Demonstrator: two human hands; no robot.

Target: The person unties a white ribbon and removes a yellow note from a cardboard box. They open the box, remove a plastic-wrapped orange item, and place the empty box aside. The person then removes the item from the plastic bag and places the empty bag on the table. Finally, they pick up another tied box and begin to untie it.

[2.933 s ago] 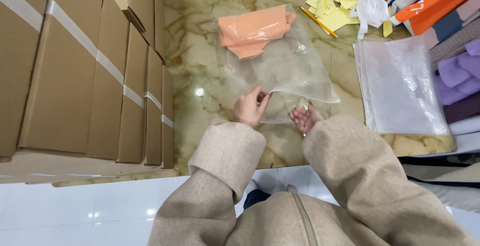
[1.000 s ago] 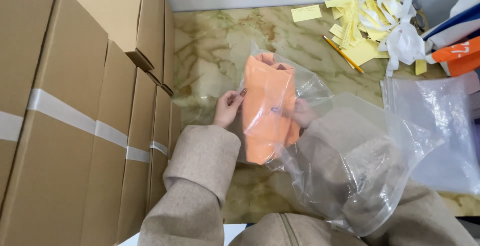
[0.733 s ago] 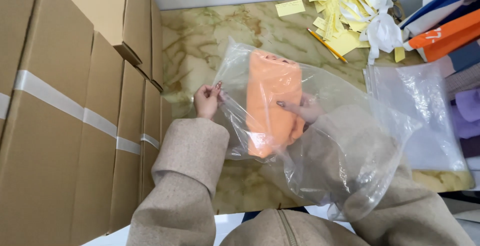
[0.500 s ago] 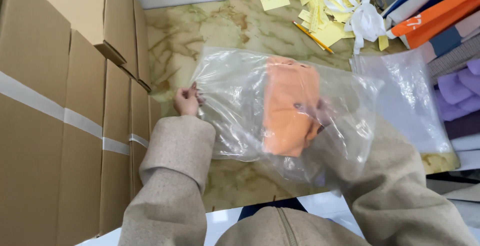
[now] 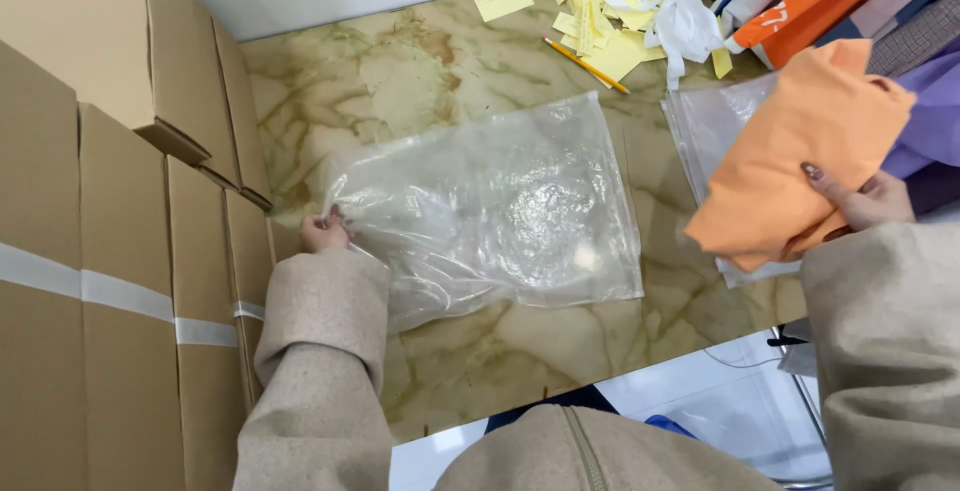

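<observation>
A clear plastic bag (image 5: pixel 500 206) lies flat and empty on the marbled table (image 5: pixel 400 81). My left hand (image 5: pixel 325 233) pinches the bag's left edge, close to the cardboard boxes. My right hand (image 5: pixel 865 201) is out at the right, gripping a folded orange cloth (image 5: pixel 790 161) held above a stack of other clear bags (image 5: pixel 710 121). The cloth is outside the bag. Beige coat sleeves cover both arms.
Taped cardboard boxes (image 5: pixel 110 211) wall off the left side. Yellow paper slips (image 5: pixel 600 11), a pencil (image 5: pixel 585 64) and white scraps lie at the back. Coloured folded fabrics (image 5: pixel 850 1) are piled at the right, with purple cloth beside my right hand.
The orange cloth was inside the clear bag held up in both hands. Now the cloth is out in my right hand at the right, and the empty bag lies flat under my left.
</observation>
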